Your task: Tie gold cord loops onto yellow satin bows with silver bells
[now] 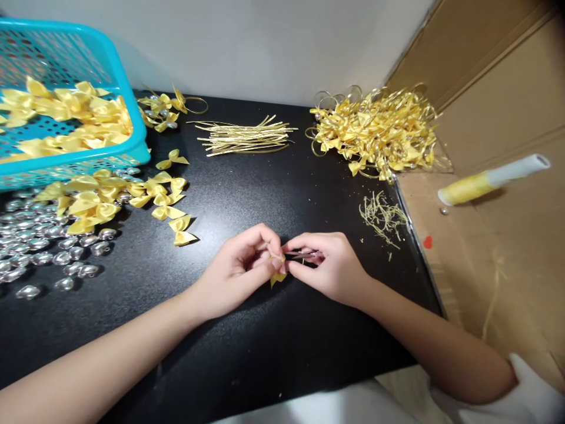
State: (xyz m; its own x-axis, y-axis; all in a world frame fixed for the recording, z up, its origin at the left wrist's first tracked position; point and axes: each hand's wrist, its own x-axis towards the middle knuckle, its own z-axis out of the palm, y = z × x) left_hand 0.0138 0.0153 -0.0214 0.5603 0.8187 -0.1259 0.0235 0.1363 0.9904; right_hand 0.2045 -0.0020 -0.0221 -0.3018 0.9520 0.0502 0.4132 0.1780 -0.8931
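Observation:
Near the middle of the black table, my left hand [247,268] is closed in a pinch on a yellow ribbon bow [278,278]. The bow's ends hang below my fingertips, while most of it is covered by them. My right hand [338,265] is closed around small metal thread snips [302,255], whose thin blades point left toward the bow. Both hands' fingertips meet at the bow. My palm hides much of the snips' handle.
Yellow bows fill a turquoise basket [143,138] at left, with loose bows [168,203] and silver beads [39,241] nearby. Gold twist ties [247,135] lie at the back. Finished-looking looped bows [375,132], thin clippings [383,218] and a white-yellow roll [489,179] are at right.

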